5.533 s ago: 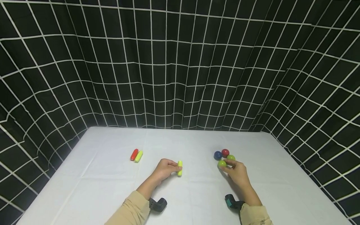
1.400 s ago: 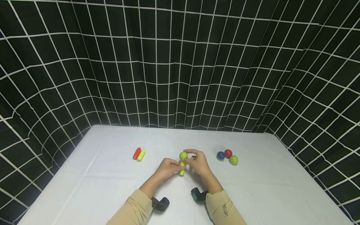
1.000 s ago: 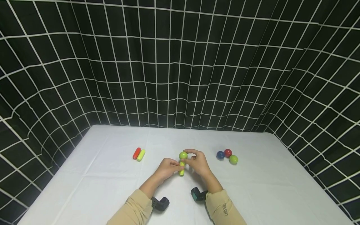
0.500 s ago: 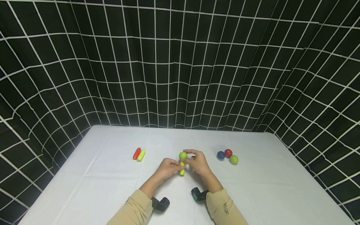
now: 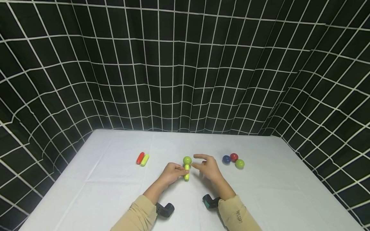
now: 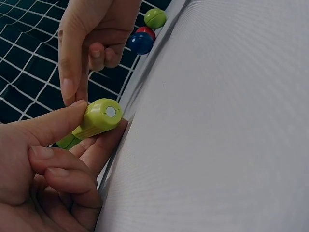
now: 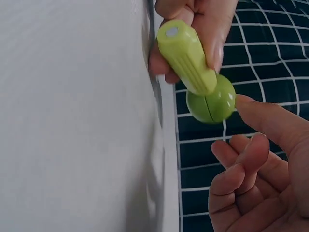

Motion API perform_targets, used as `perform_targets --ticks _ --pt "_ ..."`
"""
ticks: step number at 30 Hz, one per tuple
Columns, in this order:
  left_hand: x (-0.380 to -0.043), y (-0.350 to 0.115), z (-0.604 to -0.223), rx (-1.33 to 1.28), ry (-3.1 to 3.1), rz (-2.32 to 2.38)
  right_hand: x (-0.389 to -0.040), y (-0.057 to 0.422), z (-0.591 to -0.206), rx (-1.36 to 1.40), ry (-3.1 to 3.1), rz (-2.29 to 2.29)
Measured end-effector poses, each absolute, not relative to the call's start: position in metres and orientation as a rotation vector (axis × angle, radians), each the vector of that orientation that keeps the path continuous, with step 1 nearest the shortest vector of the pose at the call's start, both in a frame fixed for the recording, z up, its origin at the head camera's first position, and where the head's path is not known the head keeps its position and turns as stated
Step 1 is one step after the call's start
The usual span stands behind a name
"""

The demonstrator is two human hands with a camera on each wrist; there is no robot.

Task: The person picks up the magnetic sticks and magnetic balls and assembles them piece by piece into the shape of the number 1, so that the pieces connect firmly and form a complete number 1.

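Yellow-green ribbed rod (image 7: 186, 59) against a glossy green ball (image 7: 217, 105)

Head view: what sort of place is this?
Probably a recording booth: a black fabric curtain with white grid lines hangs behind a white cloth-covered table, and two dark angular wrist-worn devices are in view.

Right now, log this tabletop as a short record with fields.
Left grip: pinching yellow rod
Rod's far end: green ball, touching
Right grip: beside that ball, not holding it; contact unclear
Left side: red rod, second yellow rod, close together
Right side: blue ball, red ball, second green ball, clustered
Surface: white cloth
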State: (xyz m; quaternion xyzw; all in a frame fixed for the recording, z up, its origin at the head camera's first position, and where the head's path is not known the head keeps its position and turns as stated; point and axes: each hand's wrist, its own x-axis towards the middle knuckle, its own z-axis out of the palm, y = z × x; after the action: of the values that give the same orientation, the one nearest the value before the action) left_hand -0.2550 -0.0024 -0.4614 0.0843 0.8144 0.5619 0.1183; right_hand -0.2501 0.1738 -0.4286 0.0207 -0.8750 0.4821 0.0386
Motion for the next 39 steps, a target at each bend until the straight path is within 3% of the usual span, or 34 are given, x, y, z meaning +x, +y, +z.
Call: perform_targets --ticks 39 --pt "-0.255 -0.002 -0.462 0.209 2.373 1.628 -0.232 0.245 -0.433 -0.053 -2.606 1.359"
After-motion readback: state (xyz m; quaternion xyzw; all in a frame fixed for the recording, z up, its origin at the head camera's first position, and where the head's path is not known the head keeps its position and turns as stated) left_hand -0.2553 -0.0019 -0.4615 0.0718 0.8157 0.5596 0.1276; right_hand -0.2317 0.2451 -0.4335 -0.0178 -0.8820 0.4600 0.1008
